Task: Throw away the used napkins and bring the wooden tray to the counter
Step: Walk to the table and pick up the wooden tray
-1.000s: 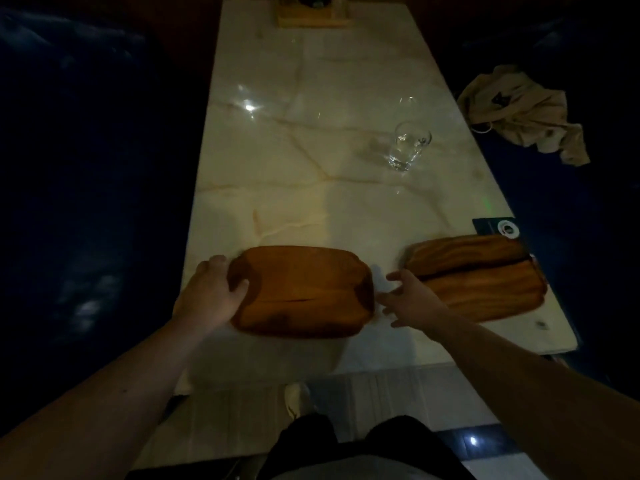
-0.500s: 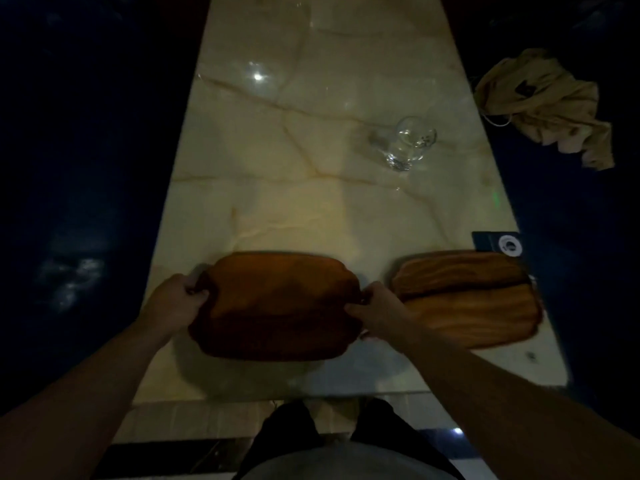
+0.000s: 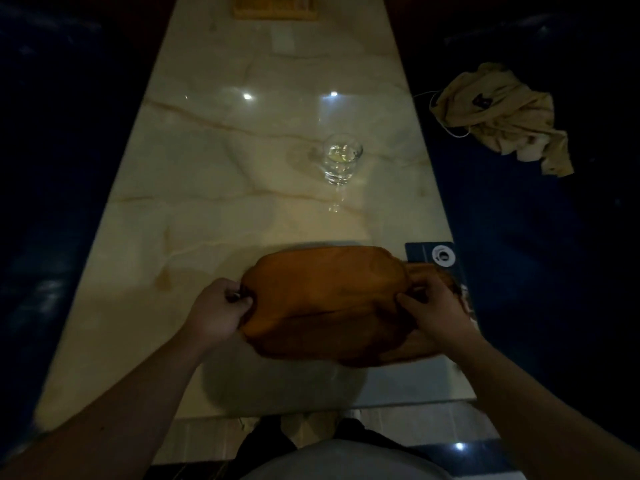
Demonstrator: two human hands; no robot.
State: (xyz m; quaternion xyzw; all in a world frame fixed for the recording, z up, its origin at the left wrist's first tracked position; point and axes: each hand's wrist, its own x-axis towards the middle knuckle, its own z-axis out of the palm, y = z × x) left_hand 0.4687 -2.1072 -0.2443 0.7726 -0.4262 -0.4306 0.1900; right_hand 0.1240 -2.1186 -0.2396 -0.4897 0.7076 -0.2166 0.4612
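Left hand (image 3: 218,311) is clamped on the left end of the wooden tray (image 3: 322,299), fingers curled over the rim, thumb tucked against the edge. Right hand (image 3: 434,308) mirrors it on the right end, fingers wrapped round that edge — a firm two-handed grip, one hand at each short side.

The tray sits between them, broad face up, blurred by motion, over the near right part of the marble table (image 3: 214,188). A soft shadow spreads on the table surface beneath and toward the near edge; whether the tray is touching the table or just above it, I cannot tell. Under its right end a second wooden tray (image 3: 415,348) peeks out, mostly covered, only its near right corner and a sliver by the right hand showing.

Just beyond the right hand, a dark blue card (image 3: 433,256) with a white round mark lies at the table's right edge, partly hidden by the trays. Farther up the table, well apart from the hands, a clear glass (image 3: 341,159) stands upright. At the far end, a light wooden holder (image 3: 275,10) — cut off by the frame.

Off the table to the right, a crumpled beige cloth (image 3: 502,116) lies on the dark blue seat (image 3: 554,237). Bare forearms run down to the bottom corners.
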